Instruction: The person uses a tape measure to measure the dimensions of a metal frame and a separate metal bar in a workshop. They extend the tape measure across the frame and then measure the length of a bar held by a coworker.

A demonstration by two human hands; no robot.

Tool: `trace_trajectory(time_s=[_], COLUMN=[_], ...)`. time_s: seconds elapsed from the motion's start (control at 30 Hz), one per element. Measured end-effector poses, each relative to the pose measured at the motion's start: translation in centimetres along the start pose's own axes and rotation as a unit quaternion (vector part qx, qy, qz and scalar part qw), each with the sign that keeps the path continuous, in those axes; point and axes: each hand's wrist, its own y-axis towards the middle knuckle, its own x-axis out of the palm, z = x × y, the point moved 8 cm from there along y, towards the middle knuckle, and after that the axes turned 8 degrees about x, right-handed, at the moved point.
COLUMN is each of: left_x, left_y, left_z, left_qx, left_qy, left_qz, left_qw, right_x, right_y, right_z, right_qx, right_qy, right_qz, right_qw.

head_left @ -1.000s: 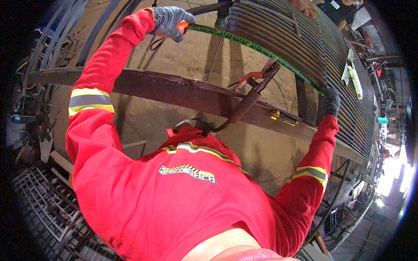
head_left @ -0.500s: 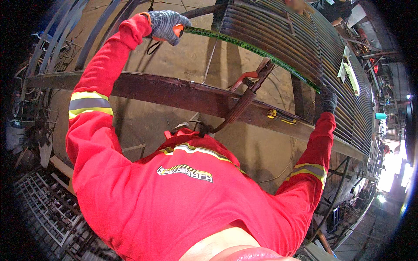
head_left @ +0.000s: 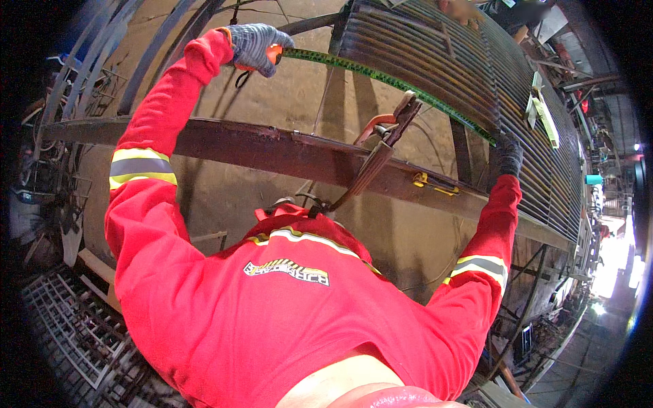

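Observation:
My left hand (head_left: 253,46), in a grey knitted glove, is closed around an orange tape measure (head_left: 274,54) at the upper left. Its green blade (head_left: 381,76) stretches right and slopes down in a slight bow, passing over a gap in the steel frame and along the edge of a panel of parallel metal bars (head_left: 422,41). At the blade's far end my right hand (head_left: 507,158), gloved in dark grey, has its fingers closed on the tip beside the bars. Just under the blade's middle, a worn brown clamp (head_left: 381,153) with an orange-red lever rests across a steel beam (head_left: 272,151).
A small yellow tool (head_left: 435,183) lies on the beam. Pale strips (head_left: 543,115) sit on the bars at right. Another person's hand (head_left: 462,11) shows at the top edge. Long flat bars (head_left: 146,54) rise at upper left, and a metal grid (head_left: 68,323) lies at lower left.
Both hands and the stretched blade have shifted very slightly left in the picture, along with a small shift of the view. The grip of both hands looks the same.

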Motion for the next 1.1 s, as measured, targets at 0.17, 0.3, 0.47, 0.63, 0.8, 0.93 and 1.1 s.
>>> trace_trajectory(time_s=[0.17, 0.3, 0.47, 0.63, 0.8, 0.93, 1.1], left_x=[-0.6, -0.2, 0.0, -0.2, -0.1, 0.8, 0.1], left_y=[0.6, 0.3, 0.4, 0.7, 0.5, 0.9, 0.3], left_z=[0.9, -0.2, -0.4, 0.0, -0.1, -1.4, -0.4], left_qx=[0.009, 0.017, 0.006, 0.028, 0.013, 0.001, 0.005], left_qy=[0.002, -0.010, -0.007, 0.006, -0.016, -0.023, -0.010], left_qz=[0.002, 0.014, 0.008, 0.013, 0.000, 0.001, -0.008], left_qw=[1.000, 1.000, 1.000, 1.000, 1.000, 1.000, 1.000], right_x=[1.2, -0.4, -3.2, -2.6, -2.8, -2.9, -3.5], right_y=[0.5, 0.0, -1.4, -0.9, -1.0, -0.7, -1.1], right_z=[3.4, 0.3, -2.0, 0.1, -0.7, -1.7, -1.9], right_qx=[0.049, -0.002, -0.003, 0.024, 0.050, 0.022, -0.035], right_qy=[0.051, -0.012, -0.023, 0.042, 0.042, -0.024, 0.090], right_qz=[-0.011, -0.045, -0.034, -0.036, -0.040, -0.051, -0.005], right_qw=[0.997, 0.999, 0.999, 0.998, 0.997, 0.998, 0.995])
